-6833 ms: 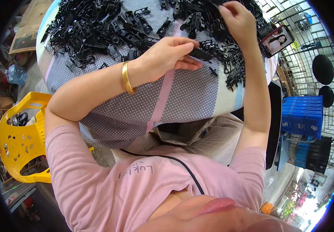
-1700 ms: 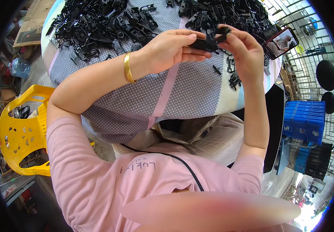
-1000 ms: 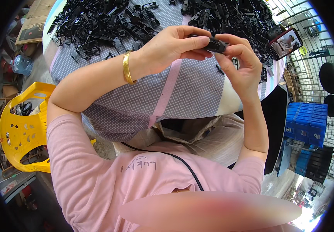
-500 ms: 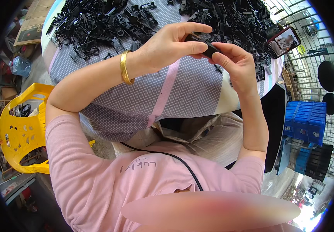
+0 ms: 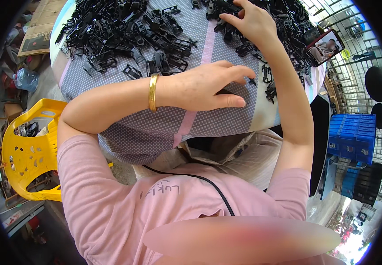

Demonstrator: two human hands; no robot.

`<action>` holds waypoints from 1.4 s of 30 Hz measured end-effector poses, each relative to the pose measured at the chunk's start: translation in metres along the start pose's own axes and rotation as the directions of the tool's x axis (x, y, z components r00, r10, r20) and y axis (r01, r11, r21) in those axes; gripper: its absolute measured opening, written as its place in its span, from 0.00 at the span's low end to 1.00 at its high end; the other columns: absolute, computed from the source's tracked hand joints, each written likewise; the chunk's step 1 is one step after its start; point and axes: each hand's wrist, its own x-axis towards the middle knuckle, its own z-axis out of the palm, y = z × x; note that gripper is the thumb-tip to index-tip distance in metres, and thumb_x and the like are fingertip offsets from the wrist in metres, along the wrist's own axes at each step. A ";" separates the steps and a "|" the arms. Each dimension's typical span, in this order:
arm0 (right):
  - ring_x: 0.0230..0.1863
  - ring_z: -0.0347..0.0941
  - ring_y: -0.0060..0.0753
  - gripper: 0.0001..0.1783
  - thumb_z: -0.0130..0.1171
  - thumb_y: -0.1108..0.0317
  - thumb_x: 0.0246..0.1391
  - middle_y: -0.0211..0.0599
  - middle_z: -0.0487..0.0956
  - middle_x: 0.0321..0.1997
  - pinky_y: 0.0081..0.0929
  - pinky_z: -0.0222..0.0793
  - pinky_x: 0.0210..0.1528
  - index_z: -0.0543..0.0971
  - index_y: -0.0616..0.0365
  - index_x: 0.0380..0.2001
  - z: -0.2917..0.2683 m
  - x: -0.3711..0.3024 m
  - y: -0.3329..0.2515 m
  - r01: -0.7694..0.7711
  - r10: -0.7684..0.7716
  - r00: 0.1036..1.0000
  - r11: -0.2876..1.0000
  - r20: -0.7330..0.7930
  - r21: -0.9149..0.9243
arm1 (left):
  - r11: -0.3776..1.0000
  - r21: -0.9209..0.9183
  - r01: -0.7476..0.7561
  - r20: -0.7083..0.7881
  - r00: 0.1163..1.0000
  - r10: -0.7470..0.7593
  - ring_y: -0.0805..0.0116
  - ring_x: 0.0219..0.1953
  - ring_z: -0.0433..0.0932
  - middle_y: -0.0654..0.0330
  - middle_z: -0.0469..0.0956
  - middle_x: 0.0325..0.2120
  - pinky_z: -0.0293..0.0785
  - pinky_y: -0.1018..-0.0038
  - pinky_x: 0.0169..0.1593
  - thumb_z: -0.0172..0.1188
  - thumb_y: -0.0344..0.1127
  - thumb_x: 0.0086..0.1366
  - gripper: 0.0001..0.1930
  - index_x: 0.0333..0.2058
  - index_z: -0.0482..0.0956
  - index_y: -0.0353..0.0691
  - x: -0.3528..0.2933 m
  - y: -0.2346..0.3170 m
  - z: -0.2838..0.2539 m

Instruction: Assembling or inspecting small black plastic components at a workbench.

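My left hand [image 5: 208, 86], with a gold bangle [image 5: 153, 92] at its wrist, hovers over the near part of the cloth-covered table [image 5: 151, 119]. Its thumb and fingers are apart and I see nothing between them. Farther off, my right hand [image 5: 256, 25] reaches to the right-hand pile of small black plastic parts [image 5: 283, 17]. Thumb and forefinger are spread over the pile's left side, gripping nothing visible. Another heap of black plastic parts [image 5: 107, 33] covers the table's far left, and a few loose ones lie close to my left wrist.
A phone [image 5: 324, 47] with a lit screen leans at the table's right edge. To the left stand a yellow plastic chair [image 5: 29, 154] and a clear plastic bottle [image 5: 26, 79]. Blue crates [image 5: 352, 138] are at the right, before a wire grid. A black cable [image 5: 208, 182] crosses my shirt.
My hands have parted. The black part they held together is no longer seen in either. My right hand has moved away to the right pile; my left has dropped nearer and opened.
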 end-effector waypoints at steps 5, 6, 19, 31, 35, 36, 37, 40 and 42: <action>0.28 0.73 0.25 0.22 0.63 0.69 0.36 0.37 0.77 0.27 0.21 0.69 0.34 0.74 0.65 0.39 0.006 0.011 0.022 0.070 -0.096 0.995 0.872 0.030 0.485 | 0.976 -0.113 0.186 -0.336 0.917 -0.214 0.64 0.33 0.77 0.52 0.75 0.34 0.73 0.74 0.35 0.58 0.35 0.55 0.17 0.43 0.71 0.36 0.012 -0.011 -0.017; 0.29 0.72 0.21 0.21 0.63 0.71 0.37 0.35 0.77 0.28 0.19 0.68 0.33 0.74 0.66 0.39 0.003 0.009 0.023 0.046 -0.106 0.993 0.768 0.056 0.639 | 0.969 -0.156 0.191 -0.451 0.859 -0.242 0.67 0.30 0.77 0.54 0.76 0.31 0.74 0.75 0.33 0.59 0.34 0.55 0.17 0.43 0.71 0.36 0.014 -0.019 -0.018; 0.26 0.70 0.17 0.09 0.58 0.73 0.43 0.31 0.77 0.25 0.16 0.67 0.28 0.78 0.59 0.32 -0.044 -0.019 0.047 0.315 -0.417 0.884 0.866 0.212 0.389 | 0.847 -0.351 0.399 -0.177 0.860 -0.479 0.74 0.27 0.78 0.58 0.77 0.26 0.75 0.81 0.35 0.55 0.30 0.55 0.15 0.43 0.72 0.33 0.019 -0.029 -0.038; 0.26 0.68 0.19 0.07 0.61 0.76 0.38 0.28 0.72 0.25 0.16 0.67 0.30 0.74 0.64 0.25 -0.019 -0.021 0.062 0.266 -0.413 0.867 0.857 0.279 0.442 | 0.770 -0.468 0.435 -0.081 0.846 -0.527 0.70 0.34 0.79 0.55 0.77 0.31 0.75 0.81 0.40 0.53 0.28 0.57 0.12 0.41 0.72 0.30 0.016 -0.024 -0.034; 0.33 0.73 0.19 0.06 0.60 0.75 0.43 0.29 0.75 0.28 0.14 0.69 0.36 0.75 0.64 0.27 -0.016 -0.020 0.054 0.242 -0.379 0.900 0.846 0.217 0.475 | 0.754 -0.477 0.451 -0.076 0.834 -0.547 0.70 0.35 0.79 0.55 0.77 0.30 0.75 0.81 0.40 0.52 0.28 0.58 0.14 0.43 0.71 0.30 0.017 -0.021 -0.037; 0.34 0.73 0.19 0.06 0.59 0.74 0.45 0.31 0.76 0.29 0.14 0.69 0.37 0.75 0.64 0.29 -0.016 -0.021 0.051 0.159 -0.310 0.918 0.859 0.248 0.486 | 0.750 -0.492 0.442 -0.088 0.832 -0.548 0.70 0.34 0.79 0.54 0.76 0.30 0.75 0.81 0.40 0.52 0.28 0.58 0.15 0.44 0.70 0.30 0.017 -0.021 -0.036; 0.34 0.73 0.19 0.06 0.59 0.74 0.45 0.31 0.76 0.29 0.14 0.69 0.37 0.75 0.64 0.29 -0.016 -0.022 0.049 0.162 -0.314 0.917 0.858 0.247 0.487 | 0.747 -0.506 0.432 -0.100 0.830 -0.548 0.70 0.34 0.79 0.54 0.76 0.30 0.75 0.81 0.40 0.52 0.28 0.58 0.16 0.45 0.69 0.29 0.017 -0.021 -0.036; 0.34 0.74 0.20 0.09 0.58 0.72 0.48 0.33 0.78 0.31 0.14 0.69 0.37 0.76 0.63 0.35 -0.010 -0.027 0.044 0.247 -0.363 0.926 0.793 0.106 0.557 | 0.747 -0.529 0.402 -0.149 0.823 -0.548 0.69 0.34 0.79 0.54 0.76 0.31 0.75 0.81 0.41 0.52 0.28 0.58 0.17 0.47 0.67 0.29 0.016 -0.024 -0.036; 0.33 0.74 0.19 0.13 0.57 0.70 0.50 0.33 0.78 0.31 0.14 0.70 0.36 0.76 0.62 0.40 -0.007 -0.028 0.039 0.203 -0.306 0.952 0.689 0.025 0.696 | 0.728 -0.557 0.401 -0.175 0.800 -0.574 0.68 0.35 0.79 0.52 0.76 0.32 0.75 0.80 0.42 0.52 0.28 0.58 0.18 0.47 0.66 0.28 0.017 -0.023 -0.038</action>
